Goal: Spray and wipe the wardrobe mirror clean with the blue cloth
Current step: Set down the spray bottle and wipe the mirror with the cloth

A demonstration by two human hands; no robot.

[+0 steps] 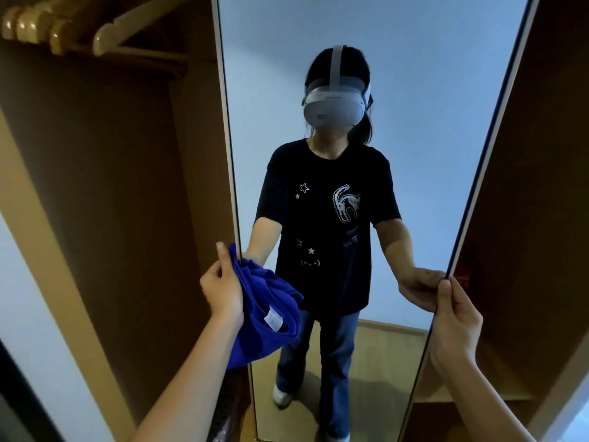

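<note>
Gripping the blue cloth point(267, 314) in a bunch, the left hand point(221, 290) sits at the mirror's left edge, its fingers curled round the fabric and the thumb raised along the frame; the cloth hangs in loose folds from that hand, lying against the lower left part of the wardrobe mirror point(414, 90), with a small white label showing on one fold; whether the fabric presses flat on the glass or only drapes before it cannot be told. The right hand point(455, 320) holds the mirror's right edge, thumb on the front face near the dark frame and the fingers wrapped behind the panel, so the tall narrow mirror stands between the two hands; both forearms reach up from the bottom of the view.

The glass shows a reflection of the person in a dark printed T-shirt and blue jeans, wearing a white headset point(333, 105), both arms stretched forward to the same two edges; a pale wall fills the rest of the reflection, with a strip of wooden floor at the bottom. Left of the mirror the brown wardrobe interior point(111, 186) stands open; several wooden hangers point(63, 30) hang close together at the top left. Right of the mirror lies another brown wardrobe compartment, dim inside.
</note>
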